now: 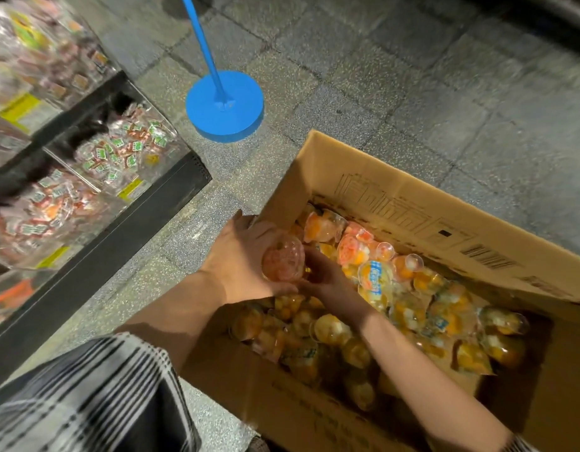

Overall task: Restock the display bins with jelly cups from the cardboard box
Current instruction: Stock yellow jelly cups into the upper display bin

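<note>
An open cardboard box (409,203) stands on the floor at the right, full of orange and yellow jelly cups (409,308). Over its left end my left hand (239,256) grips a pinkish-orange jelly cup (283,262) from the left side. My right hand (321,272) reaches in from the right and its fingers curl against the same cup's right side and underside. Clear display bins (119,151) holding small wrapped jellies stand on a black shelf at the left.
A blue round stand base (225,106) with a blue pole sits on the stone-tile floor beyond the box. The black shelf edge (112,236) runs diagonally at the left. A strip of floor lies between shelf and box. My striped garment fills the lower left.
</note>
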`<state>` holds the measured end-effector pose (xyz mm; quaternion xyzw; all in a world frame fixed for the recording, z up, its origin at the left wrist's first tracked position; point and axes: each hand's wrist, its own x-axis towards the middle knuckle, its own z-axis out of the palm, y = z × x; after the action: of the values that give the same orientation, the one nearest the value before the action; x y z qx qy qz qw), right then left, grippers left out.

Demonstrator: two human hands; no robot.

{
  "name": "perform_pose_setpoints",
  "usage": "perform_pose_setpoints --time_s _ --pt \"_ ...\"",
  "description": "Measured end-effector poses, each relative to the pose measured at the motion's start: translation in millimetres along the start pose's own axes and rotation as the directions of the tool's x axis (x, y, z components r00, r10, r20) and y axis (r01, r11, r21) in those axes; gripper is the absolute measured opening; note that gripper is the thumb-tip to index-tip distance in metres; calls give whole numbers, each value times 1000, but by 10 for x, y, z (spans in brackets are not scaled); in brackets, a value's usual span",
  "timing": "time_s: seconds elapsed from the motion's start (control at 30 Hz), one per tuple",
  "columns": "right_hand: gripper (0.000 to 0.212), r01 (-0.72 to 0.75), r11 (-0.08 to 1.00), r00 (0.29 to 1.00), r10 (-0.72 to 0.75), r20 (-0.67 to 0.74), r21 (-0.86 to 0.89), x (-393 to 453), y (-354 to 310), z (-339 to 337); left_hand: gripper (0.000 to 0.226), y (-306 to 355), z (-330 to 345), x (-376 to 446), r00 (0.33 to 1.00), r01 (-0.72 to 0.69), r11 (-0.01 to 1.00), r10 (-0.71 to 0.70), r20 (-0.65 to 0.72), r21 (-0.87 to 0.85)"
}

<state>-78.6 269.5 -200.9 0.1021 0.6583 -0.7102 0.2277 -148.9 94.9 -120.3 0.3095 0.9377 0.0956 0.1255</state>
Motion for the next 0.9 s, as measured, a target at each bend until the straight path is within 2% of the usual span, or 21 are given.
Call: perform_pose_setpoints --time_s 0.07,0.17,0.23,0.3,0.37,0.5,0.6,0.67,0.7,0.8,0.9 --pt "59 -2 1000 999 3 50 -27 15 9 1 80 -24 53 4 996 -32 999 32 -83 3" --pt "63 12 993 992 3 128 -113 48 7 -69 67 -47 147 14 993 -61 998 61 -105 6" --pt "68 68 949 997 -58 42 -308 157 31 -185 57 -65 198 13 990 -85 996 87 -109 22" --pt "67 73 803 965 -206 -161 -591 379 74 -340 57 -82 193 3 996 -44 999 45 -73 10" --pt "67 -41 655 925 -260 -276 -755 660 78 -481 64 -107 167 10 1000 -18 1000 17 22 21" --pt "89 -143 382 981 -65 -181 -913 1130 317 -593 71 -157 135 51 994 6 999 -11 113 40" --pt "89 -258 281 962 -11 -272 -924 1169 551 -595 77 -163 141 47 991 4 999 -10 131 45" --pt "86 -306 300 944 -27 -329 -903 1078 610 -575 79 -154 133 39 987 18 998 -27 157 54" --pt "86 -302 359 936 -63 -346 -883 1017 621 -560 81 -150 131 30 985 27 998 -36 170 57" --pt "76 -158 663 926 -159 -343 -731 742 577 -516 83 -148 128 16 986 32 998 -42 160 62" --pt "68 -82 835 912 -156 -378 -543 370 360 -476 72 -146 102 32 988 29 999 -34 152 35"
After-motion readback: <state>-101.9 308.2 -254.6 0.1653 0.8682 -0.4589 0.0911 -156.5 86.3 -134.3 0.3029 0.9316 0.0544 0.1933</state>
